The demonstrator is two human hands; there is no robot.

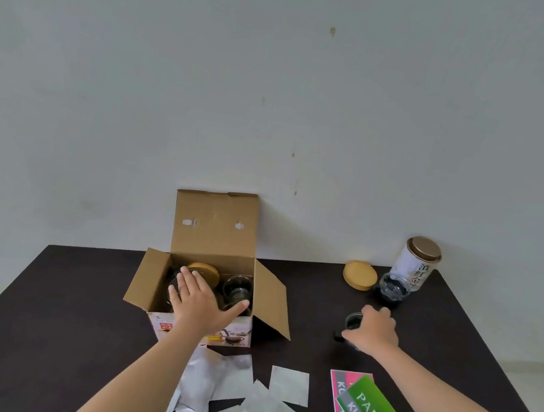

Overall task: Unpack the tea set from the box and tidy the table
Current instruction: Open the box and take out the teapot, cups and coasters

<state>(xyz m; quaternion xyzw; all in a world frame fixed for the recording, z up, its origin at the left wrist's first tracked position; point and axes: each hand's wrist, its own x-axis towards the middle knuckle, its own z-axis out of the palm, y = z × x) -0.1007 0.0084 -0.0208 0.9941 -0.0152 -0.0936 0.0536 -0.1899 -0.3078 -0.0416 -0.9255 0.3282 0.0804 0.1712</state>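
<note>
Reaching with fingers spread, the left hand hovers over the open box (glassware inside); the right hand grips a glass cup on the bench.

soft even daylight, no glare; faint shadows beside the box. wide-angle bend at edges. slight blur overall, glass pieces and near forearms softest. wall evenly lit.

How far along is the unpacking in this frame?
Partway. Out already: a wooden lid and a glass cup by the tea tin. The right hand grips another cup on the table; the left hand reaches into the box. Glassware remains inside, and packets lie scattered.
</note>
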